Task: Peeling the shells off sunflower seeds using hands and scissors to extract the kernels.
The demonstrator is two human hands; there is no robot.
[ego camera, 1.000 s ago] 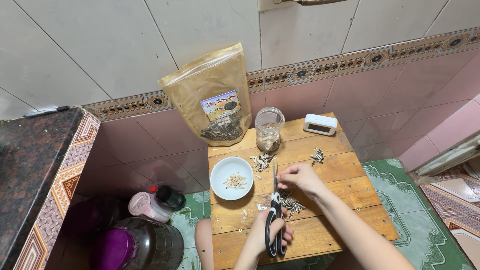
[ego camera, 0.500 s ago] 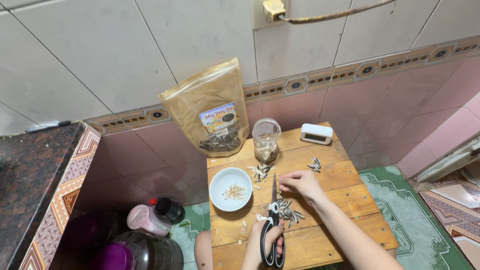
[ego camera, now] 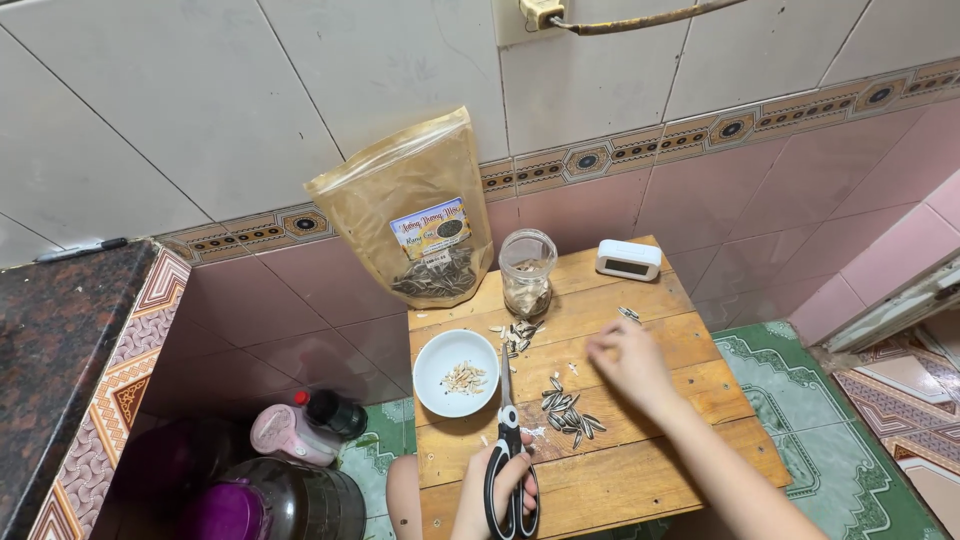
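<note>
The left hand (ego camera: 495,490) gripped a pair of black-handled scissors (ego camera: 508,450), its fingers clamped through the handle loops at the near edge of the small wooden table (ego camera: 690,450), blades closed and pointing away toward the wall. The right hand (ego camera: 628,365) hovered above the table's middle — blurred, so whether its fingers were apart or pinched on anything could not be told. Just left of that hand lay a loose pile of striped sunflower seeds (ego camera: 570,410), beside the scissor blades. A white bowl (ego camera: 456,372) holding a few pale kernels sat at the table's left side, touching nothing else. Behind it stood a glass jar (ego camera: 527,272) with split shells (ego camera: 516,332) scattered at its base, and a tan seed bag (ego camera: 415,215) leaned on the tiled wall. A small white box (ego camera: 628,259) rested at the far right corner — one stray seed (ego camera: 629,314) lay near it.
</note>
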